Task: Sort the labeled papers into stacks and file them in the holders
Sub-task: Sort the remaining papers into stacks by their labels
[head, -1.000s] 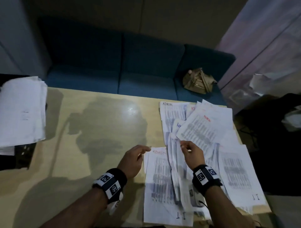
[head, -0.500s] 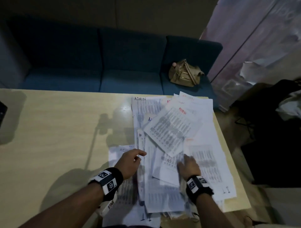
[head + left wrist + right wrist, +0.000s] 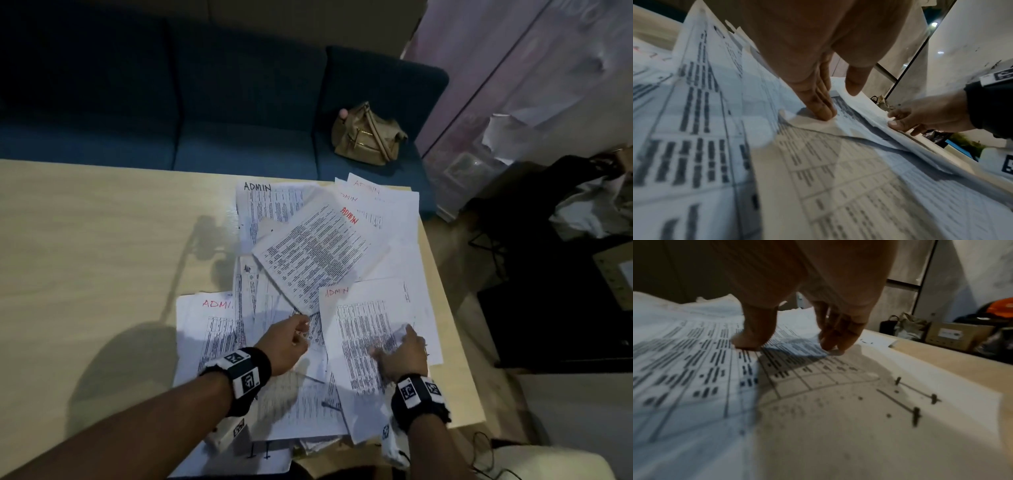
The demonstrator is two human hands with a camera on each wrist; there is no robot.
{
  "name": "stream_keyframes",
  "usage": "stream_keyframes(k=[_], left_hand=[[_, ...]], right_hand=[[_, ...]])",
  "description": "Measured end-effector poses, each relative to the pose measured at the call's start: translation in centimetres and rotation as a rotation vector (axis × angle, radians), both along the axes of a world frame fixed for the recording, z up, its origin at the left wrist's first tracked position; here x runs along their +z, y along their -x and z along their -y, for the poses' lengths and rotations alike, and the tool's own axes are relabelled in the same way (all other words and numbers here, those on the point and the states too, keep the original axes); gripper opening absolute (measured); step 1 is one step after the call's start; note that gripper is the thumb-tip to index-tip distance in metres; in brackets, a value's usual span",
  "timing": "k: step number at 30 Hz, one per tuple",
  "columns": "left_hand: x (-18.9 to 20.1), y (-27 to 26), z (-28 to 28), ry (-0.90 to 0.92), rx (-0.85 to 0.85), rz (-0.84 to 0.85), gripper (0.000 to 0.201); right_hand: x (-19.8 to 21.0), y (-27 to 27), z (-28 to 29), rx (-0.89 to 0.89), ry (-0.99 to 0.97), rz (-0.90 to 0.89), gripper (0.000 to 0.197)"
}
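Note:
Printed sheets lie in a loose overlapping pile (image 3: pixel 318 253) on the right part of the wooden table (image 3: pixel 102 257); several carry a handwritten ADMIN label. My right hand (image 3: pixel 394 339) (image 3: pixel 793 344) sits on the near right sheet (image 3: pixel 363 308), labelled ADMIN in red. Thumb and fingers bunch a fold of that sheet up between them. My left hand (image 3: pixel 301 329) (image 3: pixel 838 100) rests on the middle of the pile; its straight fingers (image 3: pixel 818 105) press on a sheet, thumb apart. No holders are in view.
A blue sofa (image 3: pixel 239 102) runs behind the table, with a tan handbag (image 3: pixel 368 137) on its right seat. The table's right edge (image 3: pixel 448 308) lies just beyond the pile. Dark bags and a cardboard box (image 3: pixel 957 334) stand on the floor to the right.
The view has swung right, so the paper stack at far left is out of view. My right hand moved right onto the near right sheet. My left hand moved onto the pile.

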State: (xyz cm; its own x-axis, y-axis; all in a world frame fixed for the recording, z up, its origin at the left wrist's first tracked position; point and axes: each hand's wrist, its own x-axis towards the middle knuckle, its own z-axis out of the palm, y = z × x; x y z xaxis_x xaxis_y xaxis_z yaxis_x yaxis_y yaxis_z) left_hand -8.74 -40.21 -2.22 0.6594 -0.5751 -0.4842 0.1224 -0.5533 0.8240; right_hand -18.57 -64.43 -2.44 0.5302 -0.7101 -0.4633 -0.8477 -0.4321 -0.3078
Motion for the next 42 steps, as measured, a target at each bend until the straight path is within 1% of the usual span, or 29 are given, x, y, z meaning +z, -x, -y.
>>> stream_keyframes(k=[2,4,6,7,8,9,10,11,13,14,15,17,18,20,21,22,24,26,27,28,29,30,32,33,34,36,37,39,42], left_hand=[[-0.3,0.2,0.3,0.037,0.048,-0.059,0.055],[-0.5,0.5,0.9,0.05,0.108,-0.093,0.06],[-0.5,0.9,1.8,0.037,0.148,-0.08,0.058],[-0.5,1.1,2.2,0.034,0.15,-0.073,0.055],[-0.3,1.4,2.6,0.031,0.139,-0.077,0.051],[-0.1,1.6,2.9,0.026,0.112,-0.077,0.044],[0.0,1.9,3.2,0.007,0.07,-0.056,0.036],[0.2,2.1,3.3,-0.015,0.029,-0.004,0.024],[0.4,2.2,3.2,-0.04,-0.011,0.089,0.003],[0.6,2.1,3.0,-0.028,-0.014,0.106,0.003],[0.8,1.9,2.9,-0.01,-0.023,0.109,0.005],[1.5,1.1,2.6,0.044,-0.057,0.114,0.006],[1.9,0.6,2.4,0.065,-0.081,0.129,0.009],[2.3,-1.0,2.0,0.08,-0.094,0.189,0.018],[2.4,-2.0,1.8,0.069,-0.088,0.252,0.023],[2.0,-3.0,1.6,0.041,-0.098,0.337,0.029],[0.8,-4.7,1.0,-0.117,-0.225,0.512,0.045],[-0.3,-5.4,0.0,-0.33,-0.416,0.607,0.061],[-0.6,-5.2,-0.5,-0.382,-0.467,0.633,0.063],[-0.7,-4.7,-0.6,-0.372,-0.456,0.66,0.058],[-0.8,-4.1,-0.5,-0.319,-0.398,0.677,0.05],[-0.6,-3.3,-0.2,-0.251,-0.298,0.626,0.043],[-0.1,-1.5,0.7,-0.148,-0.104,0.366,0.03],[-0.1,-0.7,1.3,-0.136,-0.057,0.237,0.026],[-0.1,-0.1,1.9,-0.142,-0.048,0.163,0.027],[-0.3,0.6,2.8,-0.115,-0.017,0.066,0.029],[-0.3,0.8,3.2,-0.077,-0.006,0.021,0.027],[-0.3,0.8,3.6,-0.06,-0.054,0.029,0.012],[-0.2,0.6,3.4,-0.109,-0.091,0.099,0.022]], right_hand=[[-0.4,0.4,-0.7,0.193,0.027,-0.06,0.102],[-0.7,0.8,-2.0,0.356,0.018,-0.077,0.091],[-0.7,0.7,-3.0,0.445,-0.069,-0.016,0.076],[-0.5,0.5,-3.0,0.448,-0.109,0.012,0.069],[-0.3,0.2,-2.7,0.429,-0.11,0.051,0.061],[-0.1,0.0,-2.2,0.38,-0.055,0.085,0.057],[0.0,-0.1,-1.4,0.306,0.029,0.096,0.059],[0.4,0.0,-0.7,0.207,0.1,0.072,0.069],[0.8,0.3,0.4,0.025,0.12,-0.016,0.093],[0.9,0.4,0.8,-0.018,0.1,-0.039,0.099],[0.9,0.5,1.1,-0.049,0.07,-0.033,0.099],[0.8,0.8,1.5,-0.116,-0.034,0.05,0.087],[1.0,1.0,1.5,-0.127,-0.093,0.09,0.076],[1.4,1.6,1.6,-0.112,-0.187,0.18,0.038],[1.6,1.9,1.7,-0.125,-0.23,0.228,0.021],[1.7,2.1,1.8,-0.159,-0.243,0.287,0.015],[1.6,2.4,2.5,-0.215,-0.183,0.368,0.023],[1.5,2.5,3.3,-0.283,-0.142,0.41,0.031],[1.5,2.6,3.7,-0.31,-0.139,0.417,0.032],[1.3,2.9,4.1,-0.348,-0.142,0.417,0.031],[1.3,3.2,4.6,-0.392,-0.15,0.423,0.03],[1.4,3.5,4.7,-0.419,-0.153,0.424,0.029],[1.1,4.0,4.6,-0.414,-0.129,0.372,0.031],[0.6,4.2,4.5,-0.388,-0.102,0.325,0.033],[0.3,4.3,4.1,-0.348,-0.076,0.272,0.033],[-0.2,4.1,3.0,-0.207,-0.05,0.204,0.024],[-0.4,3.9,2.6,-0.146,-0.033,0.209,0.02],[-0.4,3.6,2.1,-0.095,-0.01,0.218,0.019],[0.0,3.4,1.7,-0.132,-0.031,0.251,0.023]])
